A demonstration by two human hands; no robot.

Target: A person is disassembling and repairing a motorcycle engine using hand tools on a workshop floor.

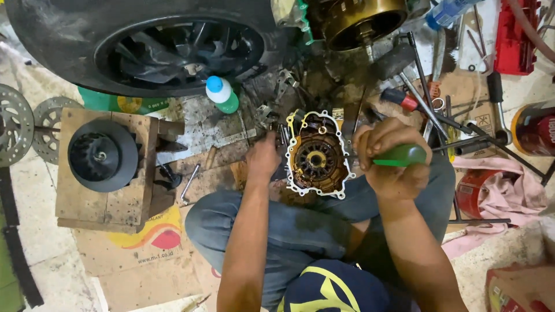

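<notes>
Green tool point(400, 155) tip hidden behind right hand point(390, 159)

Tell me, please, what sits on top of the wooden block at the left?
A black finned round part sits on the wooden block, a small metal hub showing at its centre. It covers the wood beneath it, so nothing can be seen there.

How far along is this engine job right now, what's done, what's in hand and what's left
Done: the engine case lies open on the floor, its clutch and pale gasket rim exposed, and a black pulley part sits apart on a wooden block. In hand: the right hand grips a green-handled tool beside the case; the left hand steadies its other edge. Left: loose tools and parts lie scattered, nothing reassembled.
</notes>
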